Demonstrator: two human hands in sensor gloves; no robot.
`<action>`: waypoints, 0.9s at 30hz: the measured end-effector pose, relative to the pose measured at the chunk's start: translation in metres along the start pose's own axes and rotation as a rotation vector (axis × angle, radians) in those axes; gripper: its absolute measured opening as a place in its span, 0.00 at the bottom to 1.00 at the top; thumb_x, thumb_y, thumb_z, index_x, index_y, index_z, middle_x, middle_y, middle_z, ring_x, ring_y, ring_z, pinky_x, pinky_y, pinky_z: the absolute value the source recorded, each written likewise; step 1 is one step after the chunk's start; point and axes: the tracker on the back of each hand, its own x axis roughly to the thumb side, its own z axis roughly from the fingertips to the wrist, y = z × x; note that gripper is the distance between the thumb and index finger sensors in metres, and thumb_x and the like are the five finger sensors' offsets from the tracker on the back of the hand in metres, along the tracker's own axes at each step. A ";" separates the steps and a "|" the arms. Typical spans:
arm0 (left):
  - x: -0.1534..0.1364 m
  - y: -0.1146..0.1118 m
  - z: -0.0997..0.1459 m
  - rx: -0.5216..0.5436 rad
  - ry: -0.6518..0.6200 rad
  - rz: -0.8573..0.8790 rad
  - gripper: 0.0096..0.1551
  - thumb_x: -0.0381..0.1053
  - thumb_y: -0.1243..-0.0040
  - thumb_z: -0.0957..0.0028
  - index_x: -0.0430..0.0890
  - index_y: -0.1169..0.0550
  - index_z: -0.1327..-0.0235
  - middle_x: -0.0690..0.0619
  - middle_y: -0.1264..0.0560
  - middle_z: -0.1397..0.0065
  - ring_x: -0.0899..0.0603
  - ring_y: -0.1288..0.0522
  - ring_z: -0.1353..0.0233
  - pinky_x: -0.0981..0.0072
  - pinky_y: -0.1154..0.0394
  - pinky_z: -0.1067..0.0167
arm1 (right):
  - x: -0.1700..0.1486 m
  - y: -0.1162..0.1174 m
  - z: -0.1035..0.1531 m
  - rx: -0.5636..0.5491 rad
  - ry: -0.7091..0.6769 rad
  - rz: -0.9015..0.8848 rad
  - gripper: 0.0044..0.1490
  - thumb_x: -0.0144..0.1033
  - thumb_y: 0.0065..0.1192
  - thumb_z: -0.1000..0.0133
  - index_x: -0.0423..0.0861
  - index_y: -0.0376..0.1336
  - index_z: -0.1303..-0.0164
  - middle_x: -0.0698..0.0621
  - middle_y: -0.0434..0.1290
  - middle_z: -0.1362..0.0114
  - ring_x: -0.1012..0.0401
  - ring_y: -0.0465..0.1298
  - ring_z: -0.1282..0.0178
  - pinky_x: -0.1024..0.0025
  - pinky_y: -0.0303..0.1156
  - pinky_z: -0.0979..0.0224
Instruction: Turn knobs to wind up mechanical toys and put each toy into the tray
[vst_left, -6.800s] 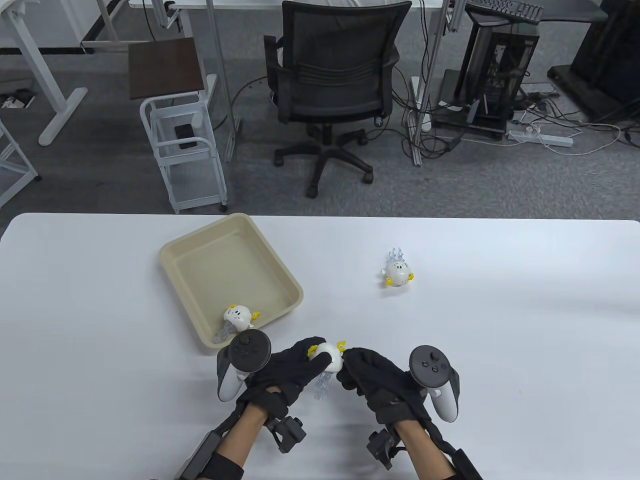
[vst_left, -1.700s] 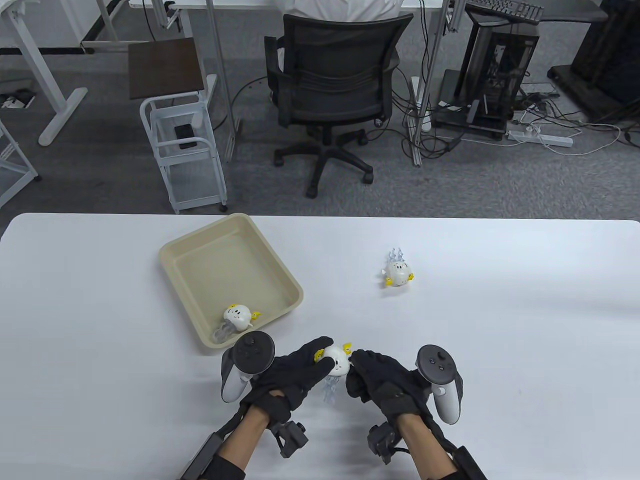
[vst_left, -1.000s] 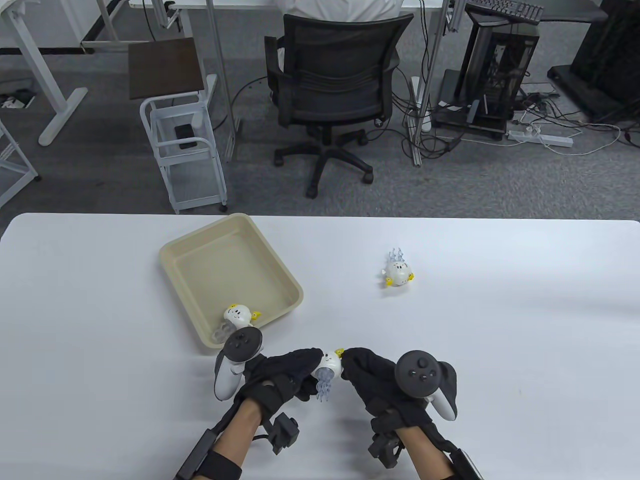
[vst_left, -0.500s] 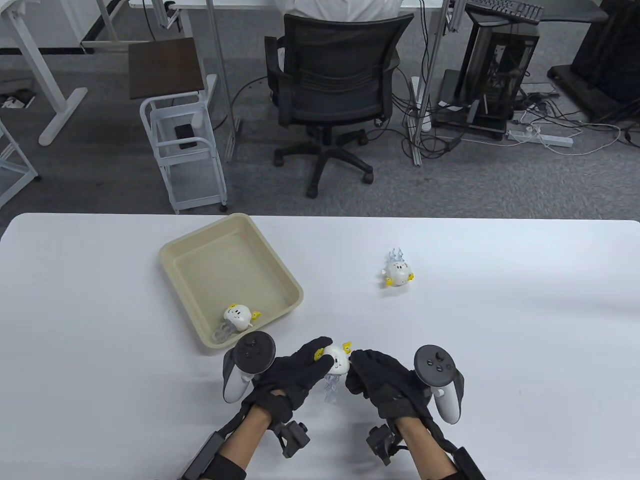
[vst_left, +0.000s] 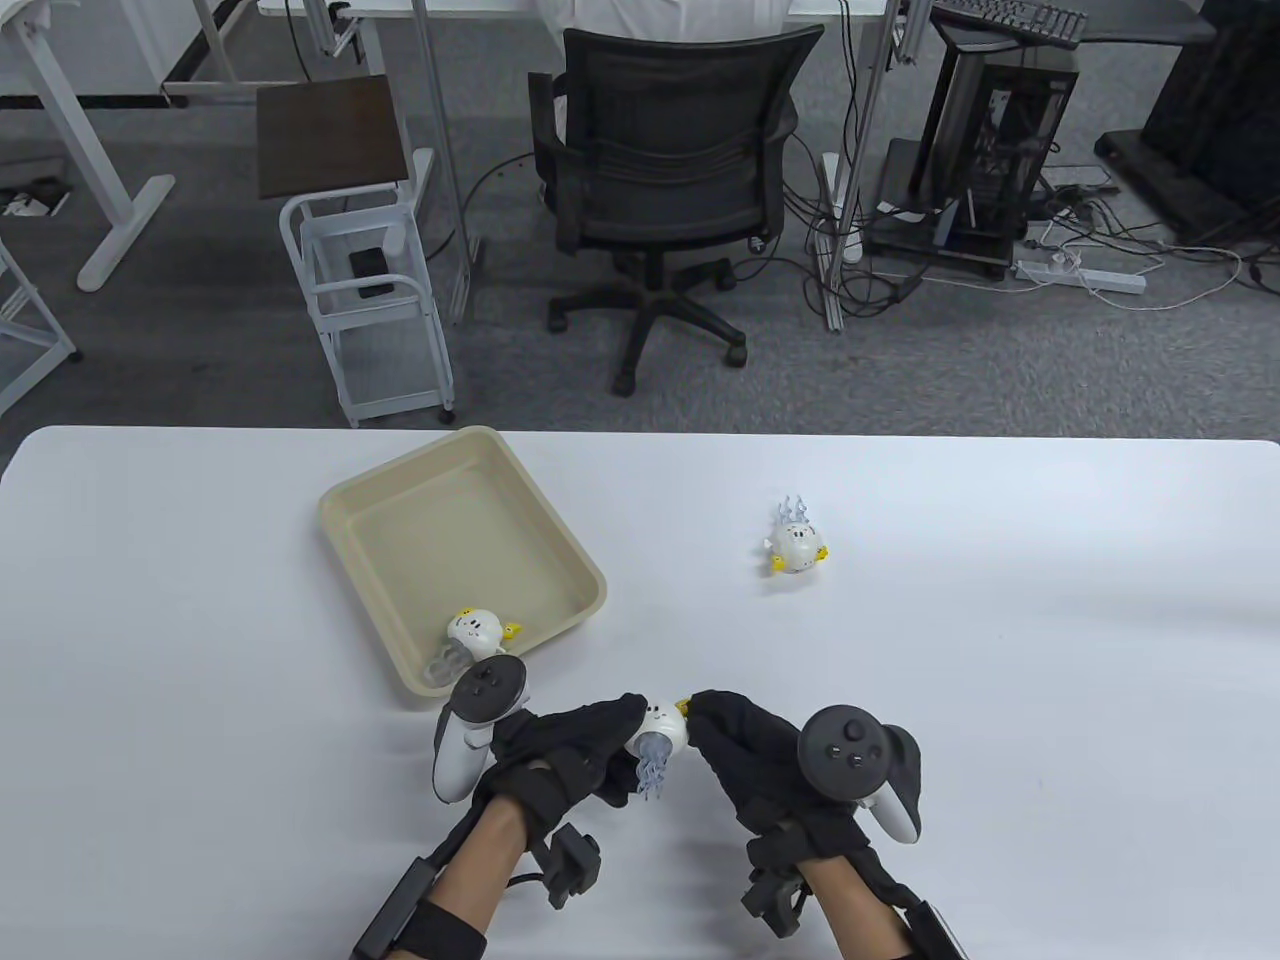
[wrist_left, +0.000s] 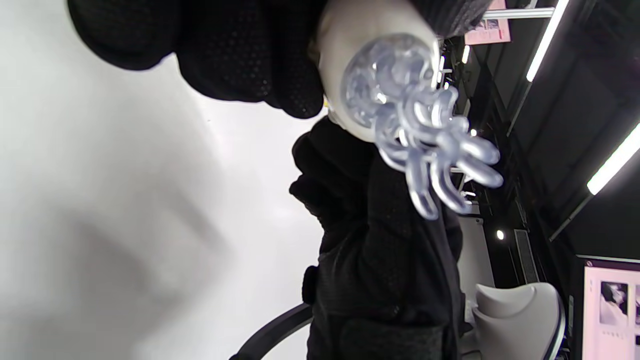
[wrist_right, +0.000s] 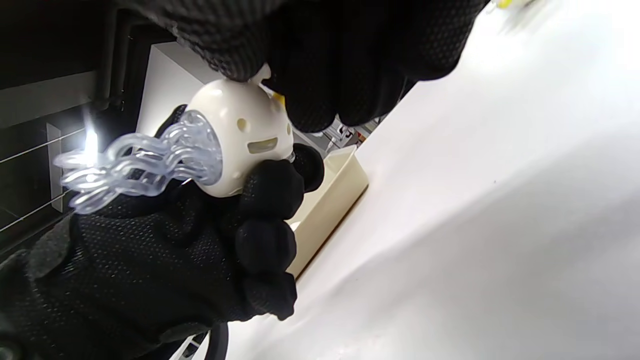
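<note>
Between both hands (vst_left: 700, 745), jellyfish toy (vst_left: 662, 735) (knob hidden)

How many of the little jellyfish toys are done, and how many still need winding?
One jellyfish toy already lies in the tray, so that one looks done. A second toy is being worked on: the left hand grips its body while the right hand pinches the yellow knob. A third toy sits untouched on the table. So one done, two to go.
</note>
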 end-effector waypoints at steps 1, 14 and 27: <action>0.002 -0.001 0.001 0.006 -0.030 -0.020 0.46 0.63 0.51 0.38 0.27 0.30 0.25 0.41 0.20 0.36 0.36 0.21 0.44 0.40 0.24 0.44 | 0.000 0.000 0.000 -0.010 0.015 -0.014 0.24 0.46 0.54 0.24 0.43 0.62 0.26 0.48 0.74 0.31 0.51 0.76 0.35 0.61 0.74 0.27; 0.022 -0.007 0.007 0.069 -0.203 -0.267 0.42 0.57 0.42 0.40 0.39 0.36 0.17 0.44 0.29 0.23 0.32 0.30 0.32 0.36 0.31 0.33 | -0.023 0.003 -0.005 0.059 0.190 -0.413 0.24 0.44 0.55 0.25 0.35 0.68 0.37 0.47 0.79 0.45 0.51 0.81 0.50 0.63 0.78 0.42; 0.012 0.008 0.005 0.142 -0.113 -0.208 0.43 0.59 0.45 0.39 0.31 0.33 0.21 0.39 0.24 0.29 0.33 0.23 0.39 0.38 0.26 0.40 | 0.009 0.003 0.002 0.035 -0.009 0.369 0.52 0.62 0.50 0.28 0.42 0.36 0.07 0.27 0.40 0.11 0.28 0.41 0.15 0.25 0.48 0.17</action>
